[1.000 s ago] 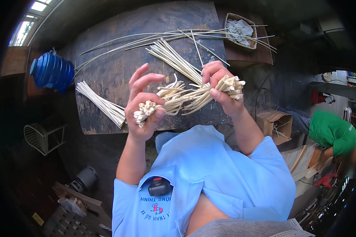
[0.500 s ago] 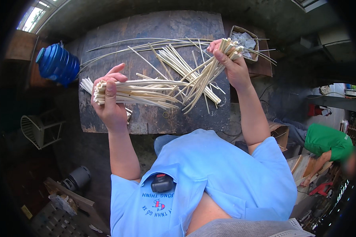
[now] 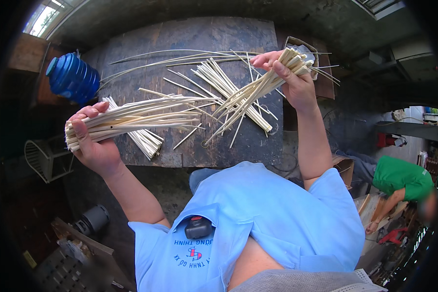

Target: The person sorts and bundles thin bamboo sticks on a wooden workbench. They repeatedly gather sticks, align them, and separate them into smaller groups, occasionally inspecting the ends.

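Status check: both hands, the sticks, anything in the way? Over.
Left hand gripping one stick bundle. Right hand gripping a second bundle. Loose sticks crisscrossed on tabletop between hands.

Bare table (image 3: pixel 238 155) at the front edge's middle
Loose sticks (image 3: pixel 221 82) crowd behind it; a stick pile (image 3: pixel 145 142) blocks its left.

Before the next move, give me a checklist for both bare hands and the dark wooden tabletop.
1. Left hand gripping its bundle of pale, thin, wood-like sticks: ok.
2. Right hand gripping its similar pale bundle: ok.
3. Free ends of both bundles apart: cannot tell, loose sticks confuse the view.
4. Tabletop clear of loose sticks: not ok, several lie scattered.
5. Co-worker in green shirt apart from right hand: ok.
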A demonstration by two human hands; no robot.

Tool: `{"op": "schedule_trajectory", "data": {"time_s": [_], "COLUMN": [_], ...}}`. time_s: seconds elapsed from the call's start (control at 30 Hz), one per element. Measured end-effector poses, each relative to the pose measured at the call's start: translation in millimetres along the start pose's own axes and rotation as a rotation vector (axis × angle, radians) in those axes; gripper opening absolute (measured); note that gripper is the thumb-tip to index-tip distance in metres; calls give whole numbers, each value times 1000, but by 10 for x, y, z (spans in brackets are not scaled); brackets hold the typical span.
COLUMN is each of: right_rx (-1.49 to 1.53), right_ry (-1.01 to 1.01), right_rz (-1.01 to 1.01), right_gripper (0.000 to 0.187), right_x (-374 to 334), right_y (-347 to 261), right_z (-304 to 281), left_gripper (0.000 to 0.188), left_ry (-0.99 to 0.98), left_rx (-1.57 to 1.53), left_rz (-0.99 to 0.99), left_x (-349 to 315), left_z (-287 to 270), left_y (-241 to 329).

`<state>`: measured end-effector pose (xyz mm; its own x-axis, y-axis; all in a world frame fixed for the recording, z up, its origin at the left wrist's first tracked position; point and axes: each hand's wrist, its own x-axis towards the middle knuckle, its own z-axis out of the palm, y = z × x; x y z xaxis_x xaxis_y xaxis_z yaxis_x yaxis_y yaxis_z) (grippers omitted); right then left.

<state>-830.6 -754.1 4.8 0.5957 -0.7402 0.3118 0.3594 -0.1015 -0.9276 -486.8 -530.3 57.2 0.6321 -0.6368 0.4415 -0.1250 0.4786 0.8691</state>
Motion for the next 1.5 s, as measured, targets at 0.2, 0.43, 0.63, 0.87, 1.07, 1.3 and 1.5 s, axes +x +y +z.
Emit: {"op": "schedule_trajectory", "data": {"time_s": [0.2,0.43,0.63,0.87,1.07,1.3,1.5], "right_rx": [-54,57,-469,-585,-513,-562,-856], "right_ry": [-166,-101,-305,-546,-490,-162,-83], "right_rz": [-182,-113,277,328,329,223,194], "right_gripper": [21,10,23,21,18,17,21], "right_x": [16,23,238,249,315,576,804], "right_y": [-411,-590,-531,214,363,521,887], "right_z": [21,64,564,767,750,563,319], "left_gripper": [28,29,30,32,37,37,32], "left_ry": [-155,-125,-31,-3,236,452,572], "left_rx": [-76,-281,-340,-379,-161,13,3], "left_rz": [26,-91,-194,-241,-234,-116,-4], "left_x": [35,117,112,131,139,252,349], "left_z": [-120,-163,-31,-22,38,-156,-548], "left_y": [-11,-40,-48,-63,-43,36,155]}}
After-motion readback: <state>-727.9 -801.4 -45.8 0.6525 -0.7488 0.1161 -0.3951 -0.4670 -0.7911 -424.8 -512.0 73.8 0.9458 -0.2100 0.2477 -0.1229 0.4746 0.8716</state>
